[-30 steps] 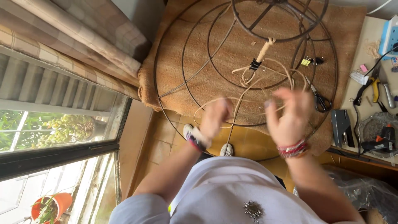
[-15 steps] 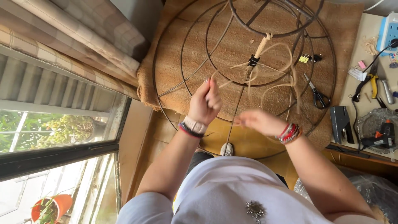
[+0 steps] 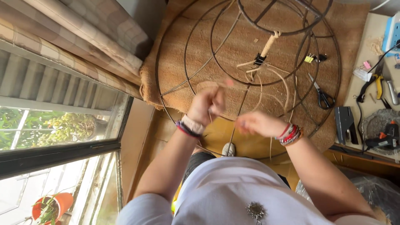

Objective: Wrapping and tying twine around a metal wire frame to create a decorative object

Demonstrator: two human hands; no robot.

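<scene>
A round metal wire frame (image 3: 189, 50) with several rings and spokes lies on a brown fibre mat (image 3: 175, 71). One spoke is partly wrapped in pale cane (image 3: 270, 42) and held by a black clip (image 3: 260, 61). Loose pale cane strands (image 3: 285, 89) loop down from the clip toward me. My left hand (image 3: 206, 104), blurred, is closed on a strand near a spoke. To its right, my right hand (image 3: 258, 123) pinches the strand just over the lower rim of the frame.
Black-handled scissors (image 3: 321, 96) and small yellow and black clips (image 3: 313, 58) lie on the mat at the right. A bench on the far right holds pliers (image 3: 377, 83), a black stapler (image 3: 344, 121) and a glue gun (image 3: 385, 139). A window (image 3: 54, 129) is at the left.
My hands rose from near my chest to the frame. The left hand has drifted slightly right and the right hand stays beside it, working the cane strand.
</scene>
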